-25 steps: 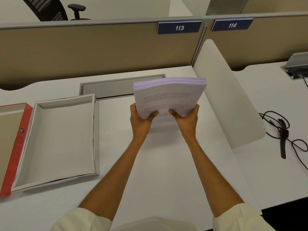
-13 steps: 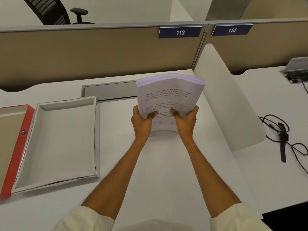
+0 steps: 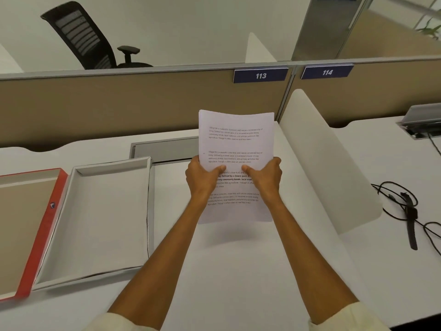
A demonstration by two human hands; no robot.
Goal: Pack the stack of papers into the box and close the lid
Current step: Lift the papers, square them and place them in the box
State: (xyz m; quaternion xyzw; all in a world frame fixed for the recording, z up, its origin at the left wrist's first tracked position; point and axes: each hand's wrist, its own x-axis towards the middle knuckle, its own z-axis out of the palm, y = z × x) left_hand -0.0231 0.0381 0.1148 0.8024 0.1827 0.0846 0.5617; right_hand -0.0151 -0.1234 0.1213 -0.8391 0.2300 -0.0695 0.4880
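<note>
I hold the stack of papers [image 3: 236, 144] upright above the white desk, its printed front page facing me. My left hand [image 3: 202, 175] grips its left edge and my right hand [image 3: 266, 175] grips its right edge, thumbs on the front page. The open white box [image 3: 78, 235] lies flat on the desk to the left of my arms, with nothing inside. Its red-edged lid [image 3: 45, 230] lies inside-up beside the box at the far left, partly cut off by the frame.
A white divider panel [image 3: 322, 163] stands just right of the papers. Beyond it lie a black cable and a watch [image 3: 410, 220]. A grey cable tray cover [image 3: 164, 149] sits behind the box. Tan partition walls [image 3: 119, 103] close off the back of the desk.
The stack has tilted up from nearly flat to upright, so its front page now faces me. Both hands kept their grip and rose slightly.
</note>
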